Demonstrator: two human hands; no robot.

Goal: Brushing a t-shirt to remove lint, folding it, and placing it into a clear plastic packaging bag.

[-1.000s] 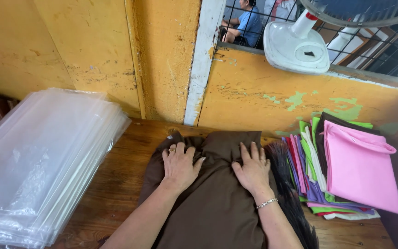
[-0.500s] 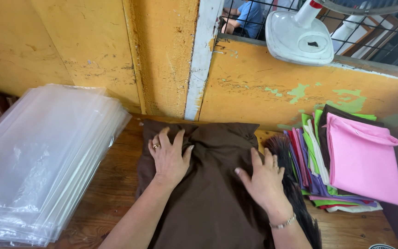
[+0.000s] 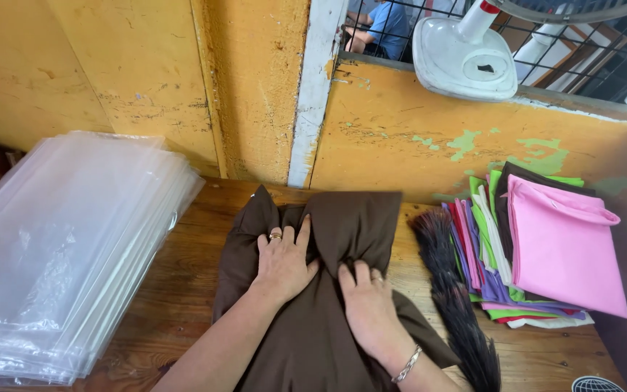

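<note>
A stack of clear plastic bags (image 3: 59, 254) lies left on the tabletop (image 3: 183, 290); a pile of coloured cloths (image 3: 546, 247) and a black brush (image 3: 451, 290) lie right.

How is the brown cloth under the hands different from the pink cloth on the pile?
The brown cloth is dark, bunched and creased; the pink cloth is bright and lies smooth and flat. The brown cloth sits alone on the wooden table with the left hand and right hand pressing it; the pink cloth tops a stack of coloured cloths, untouched. Both are fabric on the same table.
</note>
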